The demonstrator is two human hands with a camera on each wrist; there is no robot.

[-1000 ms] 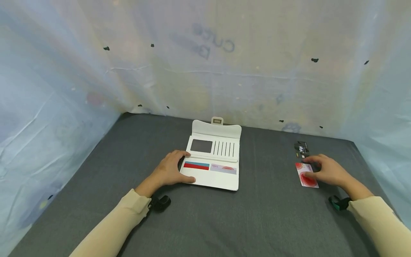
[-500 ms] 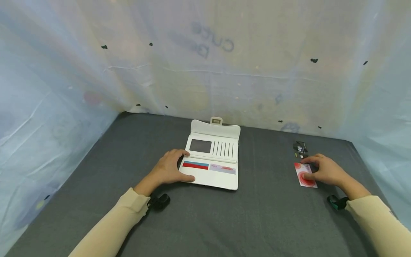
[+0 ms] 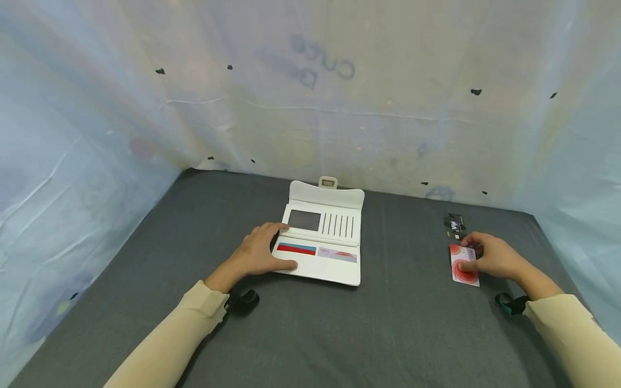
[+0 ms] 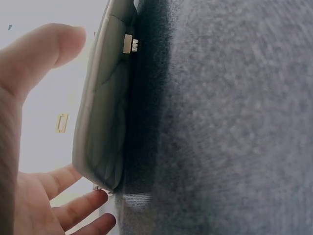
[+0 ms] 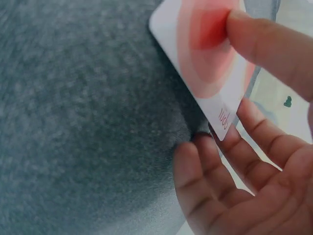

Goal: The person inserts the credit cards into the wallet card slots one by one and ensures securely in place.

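With grey bench (image 3: 388, 323) carrying everything, white wallet (image 3: 335, 269) lies open mid-bench, left hand (image 3: 257, 254) clamped on its left edge, thumb on top and fingers wrapped over the side. Red-and-white card (image 3: 463, 272) sits far right, well apart from wallet; right hand (image 3: 487, 257) pinches it, thumb on the face, fingers curling under the far edge (image 5: 215, 83). Black card (image 3: 455, 222) just beyond. Judgement: edge looks only partly lifted, so get fingertips fully under before raising, keep wallet pinned flat.
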